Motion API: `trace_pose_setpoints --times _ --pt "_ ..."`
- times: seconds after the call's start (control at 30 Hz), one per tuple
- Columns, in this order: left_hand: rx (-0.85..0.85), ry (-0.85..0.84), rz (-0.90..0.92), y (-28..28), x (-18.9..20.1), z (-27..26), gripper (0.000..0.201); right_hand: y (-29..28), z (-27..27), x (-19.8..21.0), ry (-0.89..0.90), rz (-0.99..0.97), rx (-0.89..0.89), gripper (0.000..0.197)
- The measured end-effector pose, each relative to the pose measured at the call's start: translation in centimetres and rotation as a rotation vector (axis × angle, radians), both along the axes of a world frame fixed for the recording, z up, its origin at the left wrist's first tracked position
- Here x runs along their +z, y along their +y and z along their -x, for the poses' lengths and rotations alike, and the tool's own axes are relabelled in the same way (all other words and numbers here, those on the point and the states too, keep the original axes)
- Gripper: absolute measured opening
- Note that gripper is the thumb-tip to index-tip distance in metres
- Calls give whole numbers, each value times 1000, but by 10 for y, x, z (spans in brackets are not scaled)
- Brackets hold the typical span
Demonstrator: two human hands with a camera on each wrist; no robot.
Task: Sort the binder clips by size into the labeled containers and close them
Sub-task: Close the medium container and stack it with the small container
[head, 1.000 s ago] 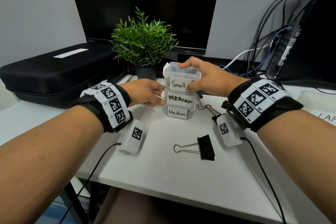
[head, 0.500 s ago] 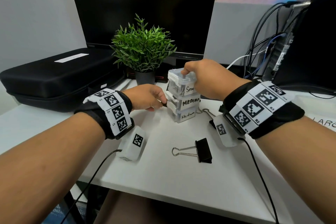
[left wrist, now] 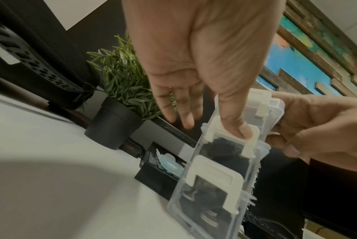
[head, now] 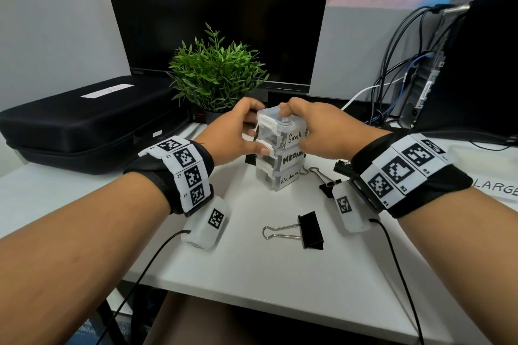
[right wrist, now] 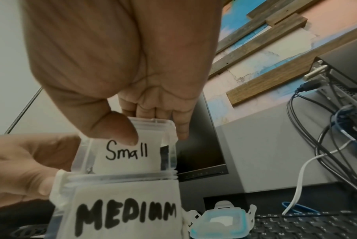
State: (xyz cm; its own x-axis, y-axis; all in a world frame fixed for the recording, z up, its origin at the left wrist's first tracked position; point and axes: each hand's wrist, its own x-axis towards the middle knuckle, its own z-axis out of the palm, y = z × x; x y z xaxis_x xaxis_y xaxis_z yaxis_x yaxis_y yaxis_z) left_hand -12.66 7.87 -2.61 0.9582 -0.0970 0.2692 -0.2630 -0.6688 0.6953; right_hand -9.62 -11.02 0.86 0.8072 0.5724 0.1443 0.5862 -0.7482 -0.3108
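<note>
Three clear containers stand stacked mid-table: "Small" [head: 280,127] on top, "MEDIUM" [head: 283,158] under it, "Medium" [head: 280,179] at the bottom. Dark clips show inside them. My right hand [head: 305,129] grips the Small container [right wrist: 128,155], thumb on its label and fingers over the lid. My left hand [head: 238,131] wraps the stack's left side, its thumb [left wrist: 238,129] pressed into the white latch of the middle container [left wrist: 231,150]. A large black binder clip [head: 309,230] lies loose in front of the stack. Another clip [head: 326,183] lies to its right.
A potted plant [head: 215,75] and a monitor [head: 218,8] stand behind the stack, a black case [head: 84,120] at the left. A "LARGE" label [head: 497,190] shows at the right edge. A loose blue-sealed lid [right wrist: 218,221] lies behind the stack, by cables [head: 398,78].
The stack has been turned so its latches face left. My left hand rose from the stack's base to its upper part, thumb now on a latch. My right hand kept hold of the Small container.
</note>
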Motion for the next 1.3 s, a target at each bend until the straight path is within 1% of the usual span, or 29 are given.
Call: trace_pose_setpoints --times 0.03,0.07,0.1,0.17,0.23,0.37,0.47,0.67,0.83,1.0,1.1,1.2,1.27,1.3 --pt "3 -68 -82 -1 3 2 81 0 0 -1 9 -20 4 59" --pt "-1 -133 -165 -2 6 3 88 0 0 -2 15 -36 10 59" --pt "-18 -186 -244 -3 8 3 87 0 0 -3 18 -47 16 58" --pt "-47 -226 -349 -5 10 3 78 0 -1 -4 19 -72 20 54" --pt "-41 -198 -351 -5 10 1 73 0 -2 -5 24 -95 16 53" --pt "-11 -127 -327 -3 9 -2 76 -1 -3 -5 30 -119 10 57" --pt "6 -135 -310 -4 9 -2 77 -2 -4 -6 40 -145 9 55" --pt "13 -160 -335 -5 10 0 77 -3 -5 -7 39 -185 11 50" --pt "37 -185 -331 -8 11 0 70 -2 -7 -8 42 -201 21 51" --pt "17 -138 -373 -9 12 6 73 -4 -8 -10 40 -224 29 54" --pt "101 -137 -412 -21 13 11 80 -7 -9 -15 47 -294 47 56" --pt "194 -180 -439 -29 12 8 71 -13 -8 -18 95 -421 69 53" --pt "201 -201 -432 -28 12 5 60 -18 -8 -20 136 -498 80 50" --pt "194 -206 -419 -26 12 5 54 -20 -9 -20 129 -501 76 49"
